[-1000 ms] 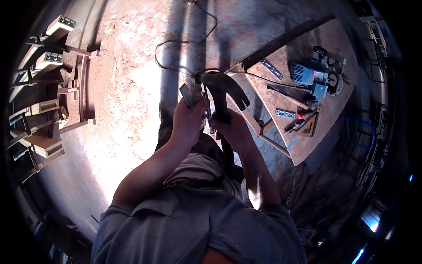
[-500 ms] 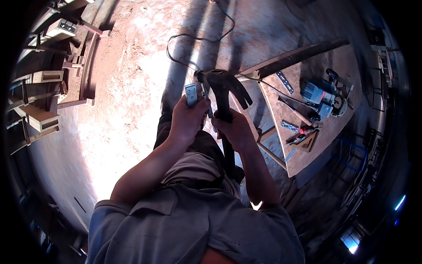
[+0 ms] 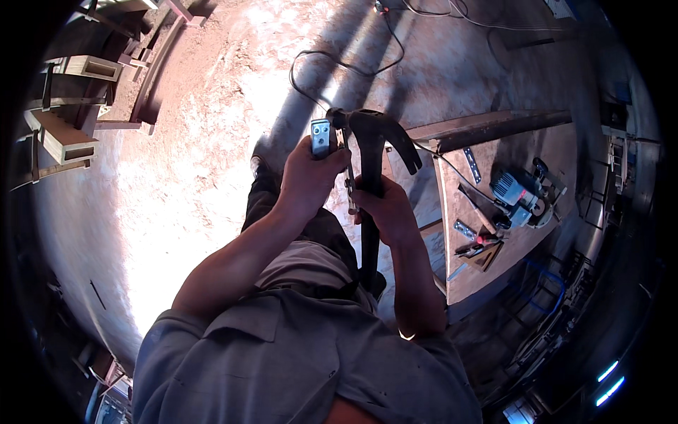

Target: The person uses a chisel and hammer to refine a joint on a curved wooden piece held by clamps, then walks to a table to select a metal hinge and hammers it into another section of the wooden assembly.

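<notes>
Head cam: left hand (image 3: 308,182) pinches a metal plate (image 3: 320,140), bottom lost under the fingers (image 3: 337,161); right hand (image 3: 385,210) clutches a hammer (image 3: 371,159), kinda covering mid-handle.

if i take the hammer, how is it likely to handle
The hammer will probably feel head-heavy, given its thick claw head. Its straight handle looks stiff, so it likely won't flex in the right hand.

left fingers (image 3: 340,160) pinch — right fingers (image 3: 368,202) curl just beside.

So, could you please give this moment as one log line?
left hand: grips silver rectangular metal piece; right hand: grips black claw hammer; brown board: bears blue-grey power tool
</notes>
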A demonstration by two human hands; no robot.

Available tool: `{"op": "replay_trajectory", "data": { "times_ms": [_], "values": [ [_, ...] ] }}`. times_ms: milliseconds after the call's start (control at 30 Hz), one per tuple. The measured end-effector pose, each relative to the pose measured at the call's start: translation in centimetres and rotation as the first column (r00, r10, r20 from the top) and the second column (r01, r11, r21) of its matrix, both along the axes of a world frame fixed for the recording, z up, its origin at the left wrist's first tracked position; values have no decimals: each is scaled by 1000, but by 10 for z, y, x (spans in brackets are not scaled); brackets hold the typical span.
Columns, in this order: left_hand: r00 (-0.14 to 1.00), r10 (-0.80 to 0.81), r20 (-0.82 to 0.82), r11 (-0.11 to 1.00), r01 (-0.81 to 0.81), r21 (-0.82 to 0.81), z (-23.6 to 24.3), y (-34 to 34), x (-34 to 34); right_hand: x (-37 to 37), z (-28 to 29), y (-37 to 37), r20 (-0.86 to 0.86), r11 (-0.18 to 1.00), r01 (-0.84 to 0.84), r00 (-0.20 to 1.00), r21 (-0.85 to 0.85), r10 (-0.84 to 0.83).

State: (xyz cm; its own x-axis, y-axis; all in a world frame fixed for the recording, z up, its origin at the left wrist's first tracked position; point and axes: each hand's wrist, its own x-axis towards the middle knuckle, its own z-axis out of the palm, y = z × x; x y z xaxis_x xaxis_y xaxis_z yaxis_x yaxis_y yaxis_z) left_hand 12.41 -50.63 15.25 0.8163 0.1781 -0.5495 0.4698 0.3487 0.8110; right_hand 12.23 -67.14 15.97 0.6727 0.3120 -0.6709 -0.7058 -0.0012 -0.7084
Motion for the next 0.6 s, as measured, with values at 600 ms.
{"op": "replay_trajectory", "data": {
  "times_ms": [600],
  "values": [
    [996,72,-52,862,-89,-498,-6,85,18,25,6,55,-51,984,-175,983,33,177]
  ]
}}
